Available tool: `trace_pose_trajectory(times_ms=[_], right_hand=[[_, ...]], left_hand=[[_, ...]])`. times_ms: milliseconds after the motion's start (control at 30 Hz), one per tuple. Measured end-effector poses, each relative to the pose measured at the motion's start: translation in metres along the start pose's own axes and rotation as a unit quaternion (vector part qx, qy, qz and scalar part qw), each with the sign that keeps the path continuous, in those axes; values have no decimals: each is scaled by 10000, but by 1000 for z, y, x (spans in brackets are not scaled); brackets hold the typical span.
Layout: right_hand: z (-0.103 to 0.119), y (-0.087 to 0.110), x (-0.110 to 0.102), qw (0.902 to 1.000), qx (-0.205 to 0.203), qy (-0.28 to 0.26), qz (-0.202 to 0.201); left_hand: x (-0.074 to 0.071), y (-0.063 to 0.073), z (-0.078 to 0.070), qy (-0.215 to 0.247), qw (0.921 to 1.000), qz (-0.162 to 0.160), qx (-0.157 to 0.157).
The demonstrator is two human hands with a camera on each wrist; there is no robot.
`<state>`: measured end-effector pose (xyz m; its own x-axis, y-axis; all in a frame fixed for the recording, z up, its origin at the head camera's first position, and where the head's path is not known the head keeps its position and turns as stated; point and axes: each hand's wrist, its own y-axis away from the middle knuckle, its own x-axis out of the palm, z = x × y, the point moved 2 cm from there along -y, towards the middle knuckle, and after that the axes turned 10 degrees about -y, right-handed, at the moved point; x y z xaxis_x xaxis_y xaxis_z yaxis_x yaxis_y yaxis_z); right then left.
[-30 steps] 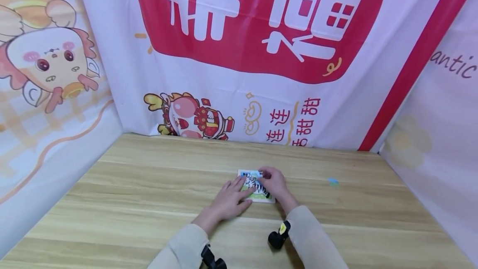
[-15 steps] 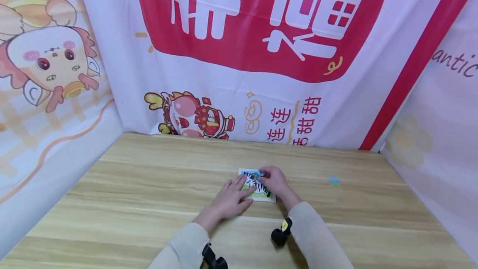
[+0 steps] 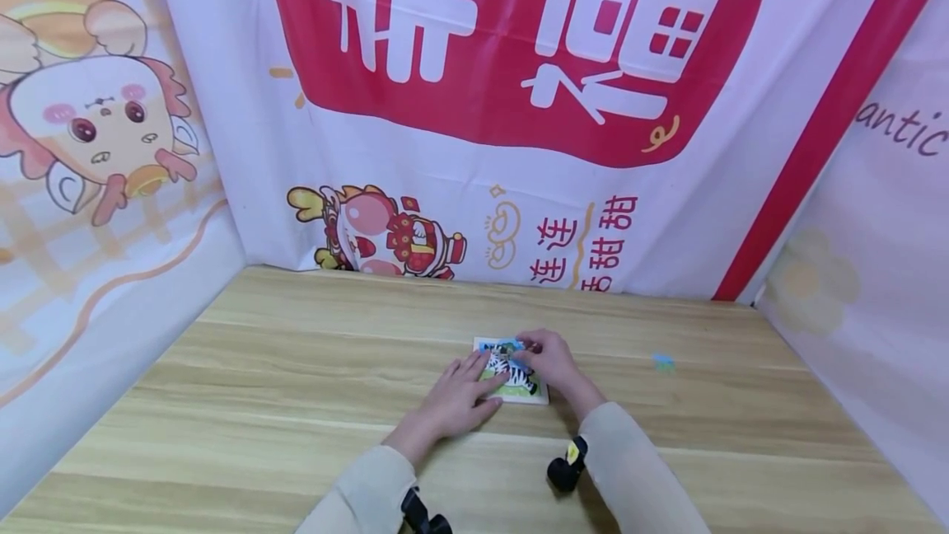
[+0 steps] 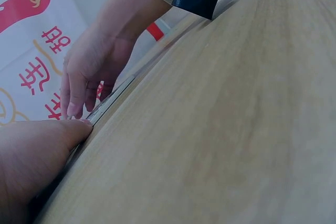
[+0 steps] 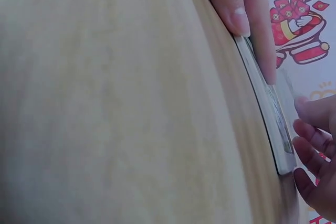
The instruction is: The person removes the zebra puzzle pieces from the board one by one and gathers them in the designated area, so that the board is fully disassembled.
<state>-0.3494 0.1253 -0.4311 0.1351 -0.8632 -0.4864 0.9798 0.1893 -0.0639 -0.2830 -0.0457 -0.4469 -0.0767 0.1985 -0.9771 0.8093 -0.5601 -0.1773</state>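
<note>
A small zebra jigsaw puzzle (image 3: pixel 521 391) in a white frame lies flat on the table. My left hand (image 3: pixel 455 399) rests over its left side, fingers spread and pressing on the picture. At the upper right corner, my right hand (image 3: pixel 552 361) pinches a blue puzzle piece (image 3: pixel 523 357) between thumb and fingers, just over the board. The right wrist view shows the board (image 5: pixel 262 100) nearly edge-on, with the left fingers on it. The fingers of the right hand hide part of the piece and that corner.
A loose blue-and-green puzzle piece (image 3: pixel 663 362) lies on the wooden table (image 3: pixel 296 402), to the right of the board. Printed cloth (image 3: pixel 474 122) hangs at the back and both sides. Each sleeve carries a black wrist camera (image 3: pixel 567 468).
The right hand has shifted slightly to the right and turned its piece, which now looks bluer. My left hand stays in place on the board.
</note>
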Motion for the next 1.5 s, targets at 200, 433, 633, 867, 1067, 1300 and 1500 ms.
trace_pose_trajectory(times_ms=[200,433,633,867,1067,1300,1500], right_hand=[[2,0,-9,9992,-273,-283,-13],[5,8,-34,9984,-120,-552,-61],[1,15,-62,9992,-287,-227,-178],[-14,28,-100,9973,-567,-70,-469],[-27,34,-129,9963,-593,110,-610],[-39,37,-152,9959,-615,397,-523],[-54,39,-160,9972,-490,400,-407]], left_hand=[[-1,1,0,47,10000,12,-12],[2,0,1,112,9999,76,-73],[2,0,1,76,9999,65,-89],[0,0,0,-6,10000,-7,-35],[1,0,-1,15,10000,-35,-31],[1,0,0,20,10000,-35,-16],[3,1,0,7,10000,-10,-37]])
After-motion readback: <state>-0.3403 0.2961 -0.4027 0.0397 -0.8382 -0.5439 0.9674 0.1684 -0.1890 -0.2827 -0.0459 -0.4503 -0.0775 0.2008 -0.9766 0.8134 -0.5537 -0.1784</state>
